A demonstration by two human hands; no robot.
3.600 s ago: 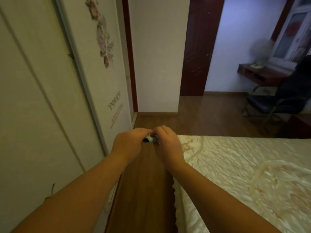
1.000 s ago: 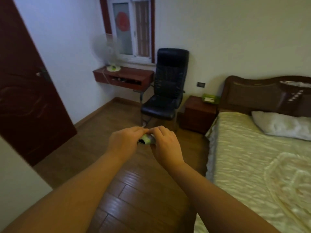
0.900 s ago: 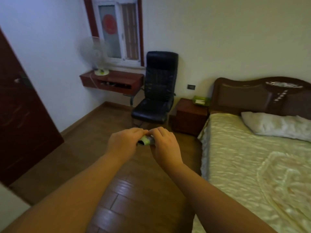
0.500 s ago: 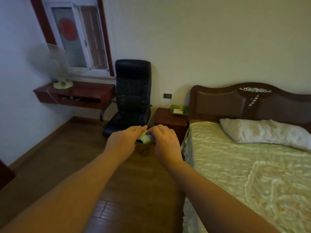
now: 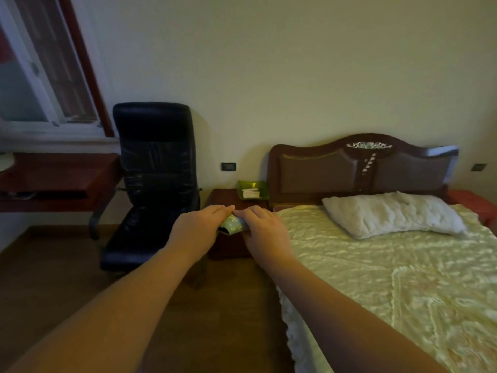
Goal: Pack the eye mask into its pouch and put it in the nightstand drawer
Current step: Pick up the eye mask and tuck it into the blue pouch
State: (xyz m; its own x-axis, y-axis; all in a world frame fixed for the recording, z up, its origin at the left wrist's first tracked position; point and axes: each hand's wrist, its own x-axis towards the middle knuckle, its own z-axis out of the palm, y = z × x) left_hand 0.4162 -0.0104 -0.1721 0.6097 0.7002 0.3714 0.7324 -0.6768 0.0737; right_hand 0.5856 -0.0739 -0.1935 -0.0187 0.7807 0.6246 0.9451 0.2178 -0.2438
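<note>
Both hands are stretched out in front of me at chest height and hold a small light-green patterned pouch (image 5: 233, 225) between them. My left hand (image 5: 197, 232) grips its left end, where something dark shows at the opening. My right hand (image 5: 265, 232) covers its right end. The eye mask itself is hidden, apart from that dark bit. Straight behind the hands stands the dark red wooden nightstand (image 5: 227, 200), between the chair and the bed; the hands cover its front, so its drawer is out of sight.
A green tray (image 5: 251, 189) with white papers sits on the nightstand. A black office chair (image 5: 153, 179) stands to its left, beside a red wall-mounted desk (image 5: 59, 181) under a window. The bed (image 5: 390, 278) with a white pillow (image 5: 392, 214) fills the right side. Wooden floor lies below.
My view has swung right from the wardrobe and door to the nightstand and bed, and come closer. Both hands keep the same hold on the pouch.
</note>
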